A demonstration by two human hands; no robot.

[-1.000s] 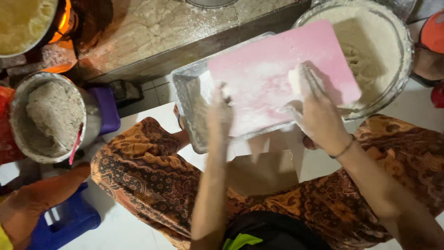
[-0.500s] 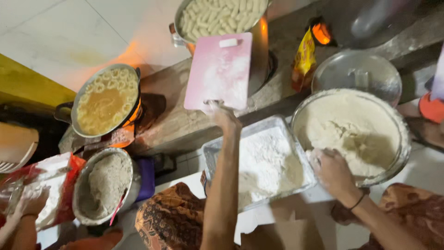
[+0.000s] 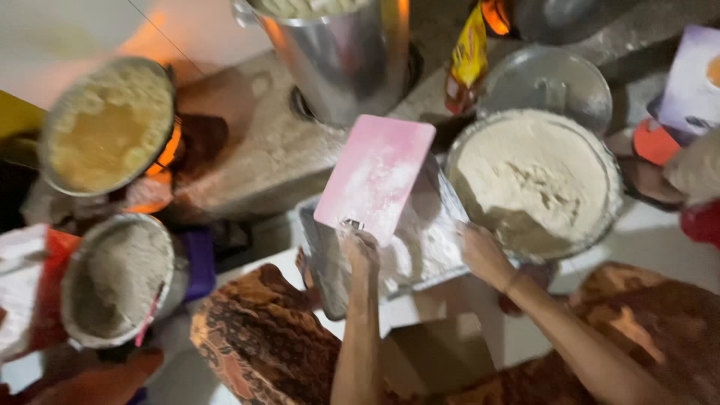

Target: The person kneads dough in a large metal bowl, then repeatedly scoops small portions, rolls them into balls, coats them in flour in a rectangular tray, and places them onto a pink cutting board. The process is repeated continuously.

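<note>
We hold a pink cutting board [image 3: 375, 176], dusted white with flour, by its lower edge. Our left hand [image 3: 360, 247] is closed on that edge and lifts the board tilted above a rectangular metal tray [image 3: 330, 277] of flour that sits just in front of our lap. Our right hand [image 3: 484, 255] rests at the tray's right side, between the tray and a large round metal bowl [image 3: 536, 180] of white flour; the view is blurred, and we cannot tell whether its fingers grip anything.

Beyond the board stands a tall steel pot [image 3: 337, 52] on a stone ledge [image 3: 262, 150]. To the left on that ledge, a round pan [image 3: 109, 124] holds yellow liquid, with an orange glow beside it. Lower left, a smaller bowl [image 3: 116, 277] holds a greyish crumb mixture. To the right of the pot, a yellow and red packet [image 3: 469, 60] stands next to a round metal lid [image 3: 547, 86]. Brown patterned cloth [image 3: 262, 337] covers our knees at the bottom.
</note>
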